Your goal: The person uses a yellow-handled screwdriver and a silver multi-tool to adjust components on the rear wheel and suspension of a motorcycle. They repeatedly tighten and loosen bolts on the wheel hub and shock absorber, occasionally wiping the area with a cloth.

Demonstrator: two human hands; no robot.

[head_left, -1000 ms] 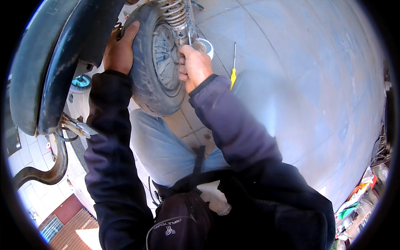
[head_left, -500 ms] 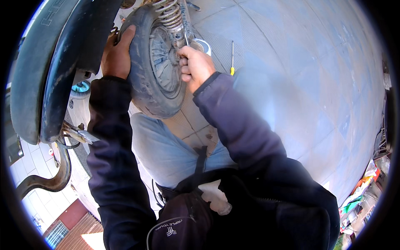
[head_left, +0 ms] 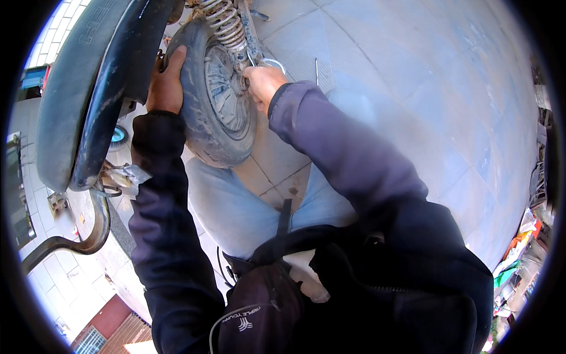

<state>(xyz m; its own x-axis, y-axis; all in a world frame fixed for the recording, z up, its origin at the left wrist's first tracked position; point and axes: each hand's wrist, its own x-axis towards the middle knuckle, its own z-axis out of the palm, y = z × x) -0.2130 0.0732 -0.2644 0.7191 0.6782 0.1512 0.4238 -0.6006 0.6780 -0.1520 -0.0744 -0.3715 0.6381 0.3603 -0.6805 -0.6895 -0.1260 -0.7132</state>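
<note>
A dusty scooter rear wheel [head_left: 218, 106] with a grey tyre stands upright in front of my knees. My left hand [head_left: 166, 82] grips the tyre's left edge, fingers curled over the tread, under the dark rear body panel [head_left: 94, 88]. My right hand [head_left: 262, 82] is closed at the wheel's hub on the right side, just below the coiled shock spring [head_left: 223, 22]. What its fingers hold there is hidden. Both forearms wear dark sleeves.
A metal ring [head_left: 272, 62] and a thin tool [head_left: 316, 71] lie on the grey paved floor [head_left: 424, 88] beyond my right hand. A curved exhaust pipe [head_left: 88, 236] runs at lower left. Coloured clutter [head_left: 516, 253] lines the right rim.
The view has shifted so wheel and hands sit lower and larger. My right hand slid slightly toward the hub beneath the spring. My left hand kept its grip on the tyre.
</note>
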